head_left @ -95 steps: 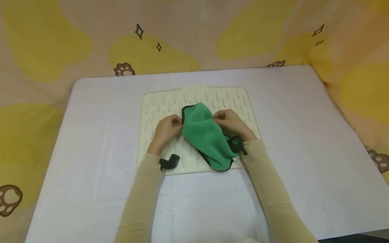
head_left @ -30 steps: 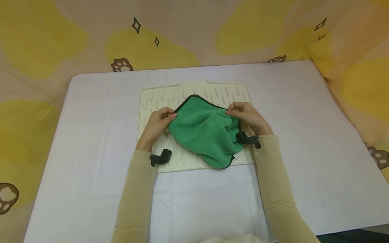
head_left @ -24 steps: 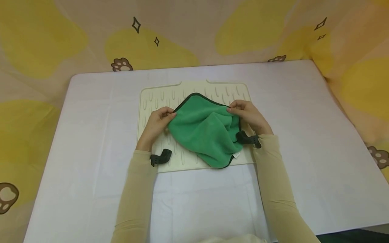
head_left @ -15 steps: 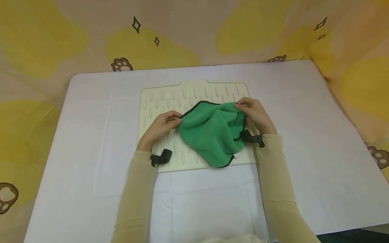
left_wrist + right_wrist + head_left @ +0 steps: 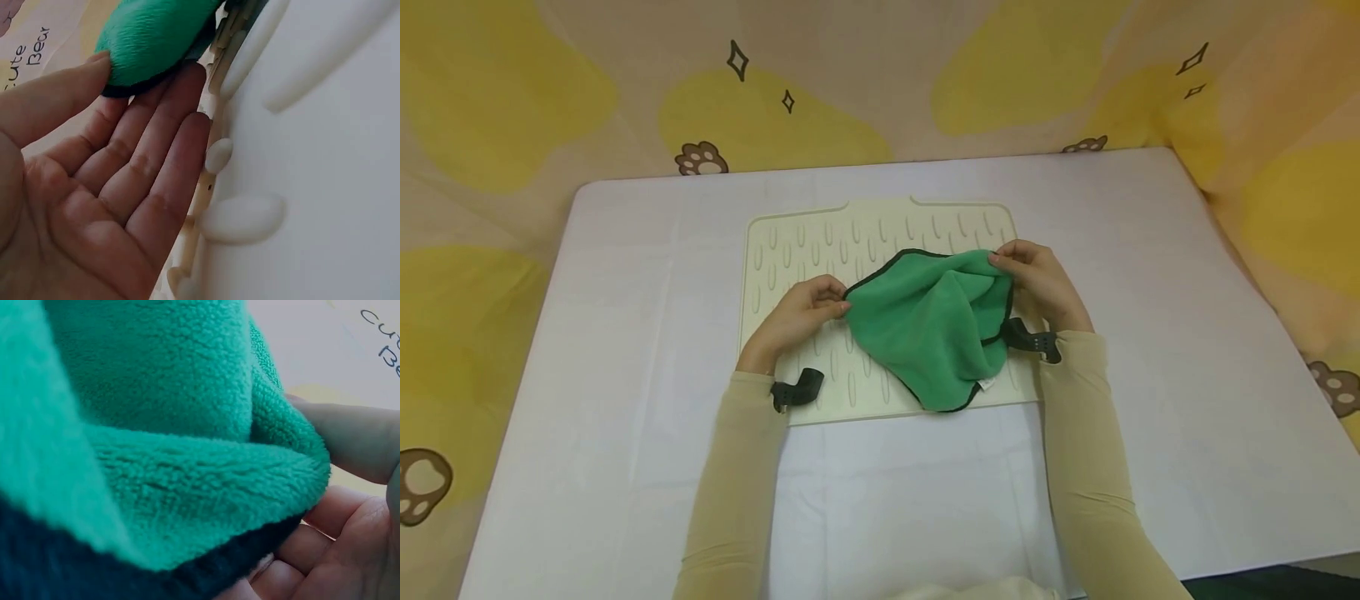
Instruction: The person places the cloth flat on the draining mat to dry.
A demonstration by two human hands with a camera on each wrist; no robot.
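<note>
A green cloth [image 5: 925,325] with a dark bound edge lies rumpled over a cream ridged mat [image 5: 790,242]. My left hand [image 5: 801,321] pinches its left corner between thumb and fingers; in the left wrist view the cloth's edge [image 5: 150,50] sits between the thumb and the fingertips, the other fingers stretched out beneath. At the upper right corner, my right hand [image 5: 1037,279] pinches the cloth with thumb and fingers. The right wrist view shows soft folds of the fleecy cloth [image 5: 206,481] close up, the right fingertips partly hidden behind it. A small white tag [image 5: 986,383] shows at the cloth's lower right.
The mat lies on a white-covered table [image 5: 647,333]. A patterned yellow and beige curtain [image 5: 820,83] hangs behind and beside the table. Dark wrist cameras sit on both wrists, the left one [image 5: 797,389] close over the mat.
The bunched cloth has been spread wider. Lately both hands have shifted right with its corners, the right hand also slightly farther off, and the cloth's raised far edge has come down.
</note>
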